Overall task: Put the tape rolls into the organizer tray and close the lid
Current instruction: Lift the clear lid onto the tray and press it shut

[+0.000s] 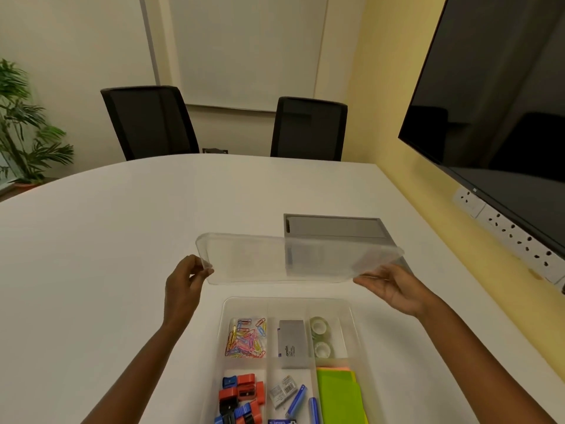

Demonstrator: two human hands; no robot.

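Note:
A clear plastic lid [275, 258] hangs in the air above the far end of the clear organizer tray [351, 319], held level between both hands. My left hand [185, 289] pinches its left corner. My right hand [394, 286] grips its right edge from below. Two clear tape rolls [320, 336] lie one behind the other in the tray's upper right compartment.
The tray also holds coloured paper clips [246, 338], a grey box [292, 338], red, blue and black sharpeners [241, 396], pens and green sticky notes [337, 393]. A grey cable hatch [334, 226] is set in the white table. Two black chairs stand beyond; a dark screen hangs at right.

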